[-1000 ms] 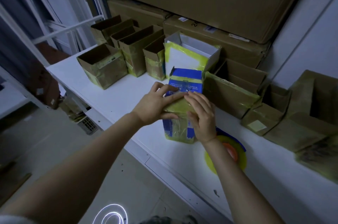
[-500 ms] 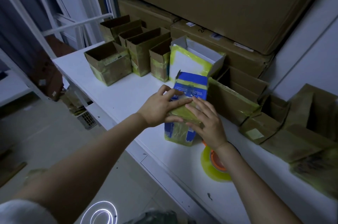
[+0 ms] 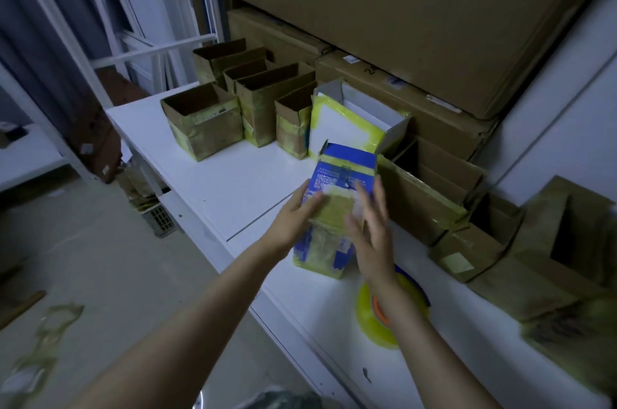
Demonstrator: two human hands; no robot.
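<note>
A blue carton point(image 3: 345, 165) wrapped in yellowish tape stands upright on the white table point(image 3: 233, 184) with its top open. My left hand point(image 3: 295, 213) rests against its left front edge, fingers straight and reaching onto the taped front. My right hand point(image 3: 372, 228) hovers at the carton's right front with its fingers spread and blurred by motion; whether it touches the carton is unclear. Neither hand grips anything.
A yellow tape roll point(image 3: 375, 325) lies on the table under my right forearm. A white taped box point(image 3: 337, 131) and several open brown boxes point(image 3: 203, 121) stand behind and to the right. Large cartons point(image 3: 417, 24) are stacked at the back. Tape scraps point(image 3: 50, 325) litter the floor.
My left hand slid from across the carton's front to its left edge. My right hand lifted off the front and spread its fingers. The camera view shifted slightly.
</note>
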